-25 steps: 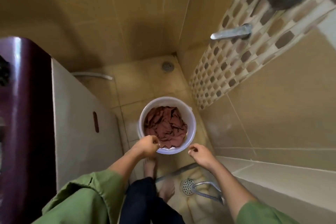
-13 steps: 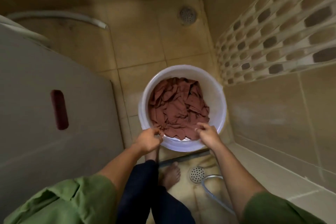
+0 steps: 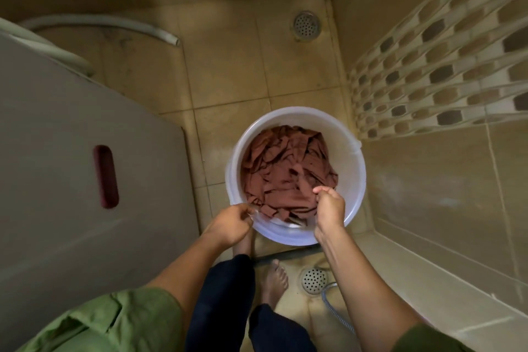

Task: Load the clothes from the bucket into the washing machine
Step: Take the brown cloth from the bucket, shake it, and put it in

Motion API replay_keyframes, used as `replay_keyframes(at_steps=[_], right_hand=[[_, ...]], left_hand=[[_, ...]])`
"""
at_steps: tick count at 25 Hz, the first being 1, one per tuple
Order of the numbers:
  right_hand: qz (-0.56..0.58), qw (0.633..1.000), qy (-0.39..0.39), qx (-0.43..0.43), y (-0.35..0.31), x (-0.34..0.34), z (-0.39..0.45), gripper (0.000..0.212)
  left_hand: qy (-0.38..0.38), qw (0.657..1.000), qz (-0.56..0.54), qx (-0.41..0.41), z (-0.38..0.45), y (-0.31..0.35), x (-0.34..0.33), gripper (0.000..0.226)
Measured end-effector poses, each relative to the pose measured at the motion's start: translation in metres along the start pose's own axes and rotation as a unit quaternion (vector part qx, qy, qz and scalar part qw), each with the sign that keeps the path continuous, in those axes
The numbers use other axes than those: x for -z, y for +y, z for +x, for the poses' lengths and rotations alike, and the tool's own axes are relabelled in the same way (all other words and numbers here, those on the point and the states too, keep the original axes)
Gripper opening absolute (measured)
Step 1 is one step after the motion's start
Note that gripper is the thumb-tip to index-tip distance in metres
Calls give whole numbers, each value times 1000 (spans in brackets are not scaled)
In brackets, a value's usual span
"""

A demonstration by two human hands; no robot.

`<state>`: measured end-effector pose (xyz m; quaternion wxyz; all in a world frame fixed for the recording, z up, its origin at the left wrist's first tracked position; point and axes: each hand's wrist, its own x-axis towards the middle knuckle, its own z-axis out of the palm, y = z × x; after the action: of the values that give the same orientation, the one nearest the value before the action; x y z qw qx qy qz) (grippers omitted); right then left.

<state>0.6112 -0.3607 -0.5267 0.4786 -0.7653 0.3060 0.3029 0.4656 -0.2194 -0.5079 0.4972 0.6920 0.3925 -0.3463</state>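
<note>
Since the earlier frame the right hand has been carried over the near rim and into the bucket, where before it hovered at the rim, and the view has been brought closer. Its fingers are curled round a fold of the clothes at the near right of the heap, so a grip is judged to be taken. The left hand is held at the near left rim of the bucket with its fingers bent; whether the rim, a handle or an edge of cloth is pinched cannot be told.

All the rust-brown clothes are seen lying crumpled inside the white bucket, which is stood on the tiled floor near the right-hand wall, with the washing machine just beside it toward the floor's left edge. Nothing has yet been loaded, as far as can be judged.

For the lift to be done well, the bucket should be steadied by the left hand while the cloth is gathered in a fuller handful, so that trailing ends are not dragged over the floor; tangled pieces are best drawn up slowly.

No brand, label or writing can be read on the bucket, the machine or the tiles.
</note>
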Motion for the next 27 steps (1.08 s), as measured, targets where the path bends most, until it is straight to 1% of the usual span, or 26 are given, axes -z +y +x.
replay_keyframes(at_steps=[2,3,5,6,7,9,11,12,13,16,17,19,20,23,24,25,26,27], right_hand=[[66,997,-37,-11,-14,6,-29,37],[83,995,-58,-14,-19,7,-45,38],[86,991,-100,1,-31,10,-81,39],[87,989,-121,21,-40,12,-102,39],[88,986,-138,39,-47,13,-119,39],[102,982,-150,61,-61,20,-150,39],[127,976,-159,77,-78,38,-180,40],[139,973,-165,85,-84,44,-190,41],[144,971,-167,96,-89,50,-199,42],[170,960,-174,138,-121,76,-235,44],[183,954,-172,163,-136,85,-246,43],[200,940,-173,214,-171,102,-268,41],[198,932,-179,246,-191,111,-279,40],[163,896,-196,363,-253,149,-327,32],[137,879,-213,404,-272,162,-343,24],[93,861,-235,442,-288,175,-359,12],[28,839,-253,480,-302,188,-374,16],[-50,817,-261,512,-315,201,-389,28]], left_hand=[[18,999,-6,-48,-17,17,3,41],[31,996,-9,-85,-24,27,3,53],[60,983,-31,-171,-41,52,7,74],[70,973,-32,-219,-53,69,12,78],[68,962,-24,-263,-63,84,18,74],[46,948,28,-315,-83,106,30,50],[41,937,82,-336,-111,121,44,36],[46,934,91,-341,-122,123,51,31],[59,930,93,-350,-131,125,57,31],[115,914,79,-382,-176,139,80,34],[134,911,65,-385,-194,148,87,31],[160,910,1,-382,-226,171,103,18],[169,907,-27,-386,-242,188,111,15],[221,867,-61,-444,-311,247,130,19],[237,852,-62,-462,-338,267,136,20],[243,841,-55,-480,-363,287,142,22],[243,833,-38,-496,-388,303,146,23],[241,825,-19,-510,-413,315,149,25]])
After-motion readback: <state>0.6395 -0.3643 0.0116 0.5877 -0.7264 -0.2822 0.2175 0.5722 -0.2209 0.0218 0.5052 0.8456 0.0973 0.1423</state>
